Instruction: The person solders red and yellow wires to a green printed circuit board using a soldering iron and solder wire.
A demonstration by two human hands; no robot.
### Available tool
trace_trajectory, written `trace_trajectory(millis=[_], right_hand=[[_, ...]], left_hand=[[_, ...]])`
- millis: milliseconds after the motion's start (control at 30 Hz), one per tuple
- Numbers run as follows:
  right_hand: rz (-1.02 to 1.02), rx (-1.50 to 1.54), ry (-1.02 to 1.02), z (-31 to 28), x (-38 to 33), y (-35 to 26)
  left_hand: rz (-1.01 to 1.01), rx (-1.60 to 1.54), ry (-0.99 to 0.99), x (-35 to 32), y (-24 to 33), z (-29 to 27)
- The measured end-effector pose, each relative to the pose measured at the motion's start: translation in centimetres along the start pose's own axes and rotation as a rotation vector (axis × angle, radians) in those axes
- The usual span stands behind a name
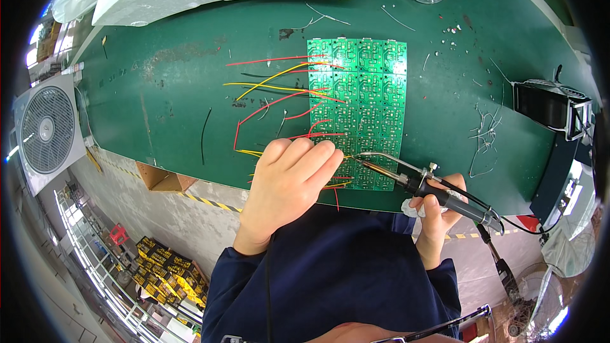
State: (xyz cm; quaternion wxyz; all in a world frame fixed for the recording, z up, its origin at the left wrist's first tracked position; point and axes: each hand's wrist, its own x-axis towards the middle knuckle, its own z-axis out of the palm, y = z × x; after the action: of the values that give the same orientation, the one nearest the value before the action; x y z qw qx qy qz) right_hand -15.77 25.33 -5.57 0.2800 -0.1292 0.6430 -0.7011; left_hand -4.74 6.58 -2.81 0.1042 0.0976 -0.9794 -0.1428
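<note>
the left hand (293, 174) lay over the near left part of the circuit board panel (384, 105), fingers curled and pressed together; their tips were hidden, so i could not tell whether they pinched the yellow wire (246, 152) that ran under them, though such a hold would have steadied its end. the right hand (438, 213) gripped the soldering iron (454, 202) by its dark handle, thumb against fingers, slanting its tip in just beside the left fingers, likely so the grip stayed clear of the hot end. a thin metal tube (401, 162) curved above the iron, presumably to bring solder there. a white wad (410, 208) sat against the right fingers, perhaps as padding. beyond the left hand, red wires (273, 60) trailed leftward off the panel, probably leaving the right side free.
</note>
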Motion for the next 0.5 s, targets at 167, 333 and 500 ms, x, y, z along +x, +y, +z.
trace_trajectory(millis=[167, 333, 500], right_hand=[[-0.01, 0.001, -0.013, -0.11, 0.05, 0.17], [-0.007, 0.008, -0.023, -0.11, 0.04, 0.07], [0.0, 0.014, -0.011, 0.04, 0.03, 0.0]], left_hand=[[-0.001, -0.004, -0.01, -0.01, -0.04, -0.01], [-0.003, -0.003, 0.011, -0.04, -0.04, 0.07], [0.002, -0.009, 0.009, -0.02, -0.11, 0.12]])
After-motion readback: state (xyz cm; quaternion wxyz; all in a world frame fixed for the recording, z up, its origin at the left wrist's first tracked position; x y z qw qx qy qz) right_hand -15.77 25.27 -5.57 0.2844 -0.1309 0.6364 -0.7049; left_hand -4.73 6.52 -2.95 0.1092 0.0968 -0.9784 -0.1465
